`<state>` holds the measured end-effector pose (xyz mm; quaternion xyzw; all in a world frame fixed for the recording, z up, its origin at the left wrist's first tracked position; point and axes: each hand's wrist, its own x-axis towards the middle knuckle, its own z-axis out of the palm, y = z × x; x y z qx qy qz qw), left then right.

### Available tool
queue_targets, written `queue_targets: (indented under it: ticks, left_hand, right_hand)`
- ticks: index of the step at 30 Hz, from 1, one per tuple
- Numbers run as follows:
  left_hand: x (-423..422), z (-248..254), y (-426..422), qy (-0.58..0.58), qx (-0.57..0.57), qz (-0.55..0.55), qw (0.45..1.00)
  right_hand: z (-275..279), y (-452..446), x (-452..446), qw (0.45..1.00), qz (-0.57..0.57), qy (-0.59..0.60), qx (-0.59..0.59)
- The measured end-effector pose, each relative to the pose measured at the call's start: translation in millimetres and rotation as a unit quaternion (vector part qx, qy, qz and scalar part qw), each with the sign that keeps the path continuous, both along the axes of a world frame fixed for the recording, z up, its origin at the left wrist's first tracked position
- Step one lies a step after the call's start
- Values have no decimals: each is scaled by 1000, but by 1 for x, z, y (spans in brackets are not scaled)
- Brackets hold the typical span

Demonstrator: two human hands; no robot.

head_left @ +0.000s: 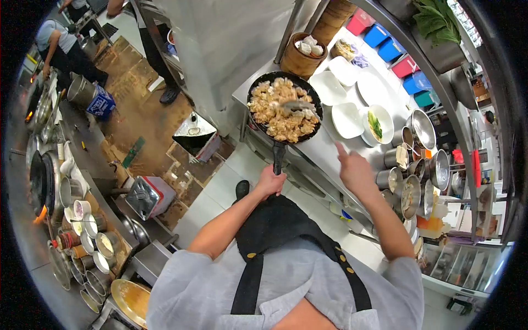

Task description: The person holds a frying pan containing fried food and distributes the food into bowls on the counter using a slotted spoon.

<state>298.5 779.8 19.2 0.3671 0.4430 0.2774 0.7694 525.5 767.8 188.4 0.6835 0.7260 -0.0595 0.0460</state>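
Note:
My left hand [269, 182] is wrapped round the handle of a black frying pan [279, 149]. Browned, glossy pieces of food [275, 104] fill the pan, and a metal spoon or ladle [300, 105] lies among them. Whether the pan rests on the counter edge or hangs just over it, I cannot tell. My right hand [355, 170] is over the counter's front edge, index finger stretched out, holding nothing that I can see. Nearest to it are a white square bowl [347, 120] and a white bowl [388, 118] with green leaves and food in it.
A bamboo steamer [301, 60] with white buns stands behind the pan. Metal pots [393, 179] crowd the counter's right side. A shelf rail [440, 82] runs above. On the left are a stove line with containers [104, 245], an open bin [195, 132] and another person [58, 41].

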Motion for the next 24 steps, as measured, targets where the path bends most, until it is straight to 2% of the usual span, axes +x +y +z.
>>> queue_targets:
  ticks: [2, 4, 6, 8, 10, 12, 14, 16, 17, 21, 24]
  left_hand:
    - [1, 0, 1, 4, 2, 6, 1000]
    - [0, -1, 4, 8, 7, 11, 1000]
    - [-1, -2, 4, 15, 21, -2, 1000]
    - [5, -4, 2, 16, 27, 10, 999]
    - [7, -5, -3, 21, 30, 12, 999]
    - [6, -6, 0, 24, 19, 9, 999]
    - [2, -7, 1, 27, 25, 5, 999]
    - [4, -8, 3, 26, 30, 3, 999]
    - [5, -8, 2, 25, 23, 11, 999]
    - [6, -10, 2, 30, 30, 9, 999]
    - [2, -12, 5, -10, 17, 24, 1000]
  right_hand:
    - [-5, 13, -1, 1000, -7, -4, 16]
    - [19, 16, 0, 999, -4, 0, 49]
    - [38, -5, -3, 999, -5, -34, 39]
    - [41, -19, 2, 999, -5, -10, -33]
    - [15, -9, -17, 999, -23, -39, -26]
    - [-2, 14, -20, 999, -19, 7, 46]
    - [18, 3, -13, 997, -34, 47, 59]
    - [57, -18, -14, 997, -64, 19, 33]
    - [67, -25, -14, 996, -82, -16, -16]
    - [6, -11, -17, 999, -27, -21, 10]
    - [18, -15, -15, 998, -57, 11, 22]
